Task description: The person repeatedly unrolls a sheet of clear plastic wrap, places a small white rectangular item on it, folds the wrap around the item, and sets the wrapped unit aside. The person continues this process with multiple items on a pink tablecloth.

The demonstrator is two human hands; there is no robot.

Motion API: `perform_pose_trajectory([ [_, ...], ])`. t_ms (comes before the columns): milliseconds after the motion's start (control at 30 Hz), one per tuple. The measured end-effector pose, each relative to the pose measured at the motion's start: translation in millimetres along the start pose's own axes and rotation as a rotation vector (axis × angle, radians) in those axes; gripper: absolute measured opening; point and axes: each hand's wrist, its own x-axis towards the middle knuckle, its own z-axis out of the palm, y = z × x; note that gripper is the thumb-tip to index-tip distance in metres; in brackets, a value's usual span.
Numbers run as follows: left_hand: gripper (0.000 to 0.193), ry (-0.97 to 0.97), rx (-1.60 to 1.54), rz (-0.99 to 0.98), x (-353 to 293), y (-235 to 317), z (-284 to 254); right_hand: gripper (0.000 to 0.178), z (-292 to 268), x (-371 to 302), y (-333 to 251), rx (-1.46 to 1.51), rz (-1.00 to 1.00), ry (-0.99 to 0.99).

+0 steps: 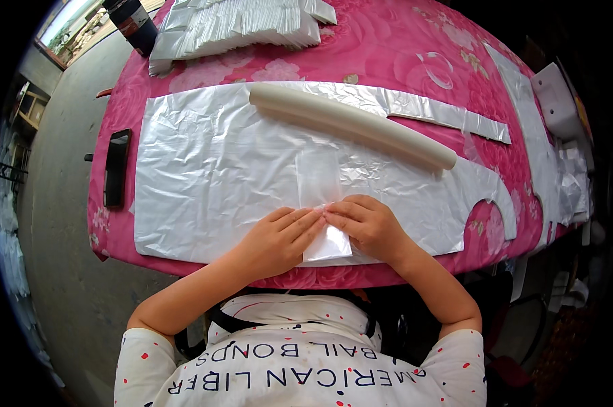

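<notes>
My left hand (287,233) and my right hand (366,225) meet near the table's front edge, fingertips pinched together on a small clear plastic bag (318,178). One end of the bag lies flat beyond my fingers. Its other, shinier end (329,245) shows below them, between my hands. Beneath spreads a large silvery-white plastic sheet (191,169), cut with a curved notch and strips at its right side, like an apron. Across the sheet, just beyond my hands, a long beige tube (354,127) lies at a slant.
A pink flowered cloth (381,41) covers the table. At the far left stand a stack of folded silvery plastic (242,27) and a dark bottle (131,26). A black phone (116,168) lies at the left edge. Farther right are more plastic sheets (523,115) and a white container (557,102).
</notes>
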Motion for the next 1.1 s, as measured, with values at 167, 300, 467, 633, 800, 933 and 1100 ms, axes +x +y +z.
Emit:
perform_pose_trajectory([
  [167,0.046,0.032,-0.153,-0.126,-2,0,-2,0.021,-3,1,-6,0.08,0.072,0.011],
  [300,0.041,-0.132,-0.306,-0.628,15,4,-13,0.015,-6,10,-3,0.329,0.55,-0.009],
  [467,0.061,-0.024,-0.581,-0.881,38,-21,-12,0.024,-16,43,9,0.599,1.06,-0.201],
  [633,0.07,-0.033,-0.462,-0.857,39,-28,-11,0.026,-18,55,18,0.628,1.147,-0.311],
  [800,0.072,0.119,0.047,-0.461,36,-20,5,0.026,-15,54,22,0.629,1.148,-0.338],
  [933,0.079,0.017,0.052,-0.355,42,-8,23,0.027,-13,53,20,0.617,1.13,-0.301],
  [1100,0.094,-0.061,0.029,-0.381,38,-10,33,0.022,-13,53,12,0.607,1.181,-0.263],
])
